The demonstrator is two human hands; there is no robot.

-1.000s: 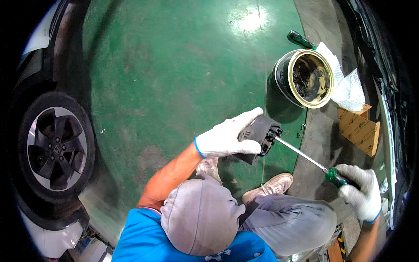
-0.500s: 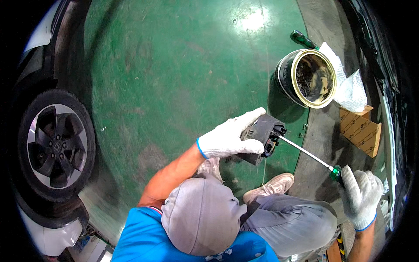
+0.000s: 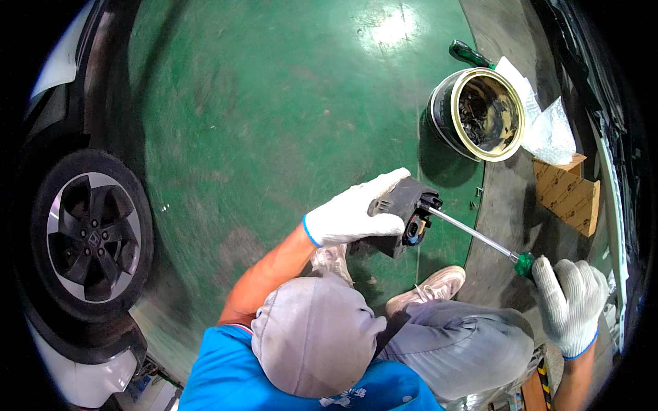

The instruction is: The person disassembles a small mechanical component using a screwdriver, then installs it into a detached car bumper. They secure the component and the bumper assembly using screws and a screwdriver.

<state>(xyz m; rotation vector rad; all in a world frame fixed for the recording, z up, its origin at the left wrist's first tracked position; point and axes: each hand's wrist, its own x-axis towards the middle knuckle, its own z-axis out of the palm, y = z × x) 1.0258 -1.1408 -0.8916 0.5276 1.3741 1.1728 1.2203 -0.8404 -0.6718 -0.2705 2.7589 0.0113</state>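
My left hand (image 3: 356, 211), in a white knit glove, grips a black plastic car part (image 3: 397, 236), with the thumb over its near face and the fingers along the far side. A connector socket shows in the part's right end. My right hand (image 3: 569, 294), gloved too, is closed around the green handle of a screwdriver (image 3: 473, 235). The screwdriver's long metal shaft slants up to the left, and its tip meets the right end of the black part. Exactly what the tip touches is too small to make out.
Beyond the part stands an open round can (image 3: 439, 113) with dark bits inside. Behind it lies another green-handled tool (image 3: 469, 53). White wrapping (image 3: 552, 133) and a cardboard box (image 3: 565, 195) lie at right, beside a car's edge. A car wheel (image 3: 96, 236) stands at left.
The black part and my left hand have shifted slightly left. My right hand and the screwdriver handle have moved a little down. Both grips stay the same.
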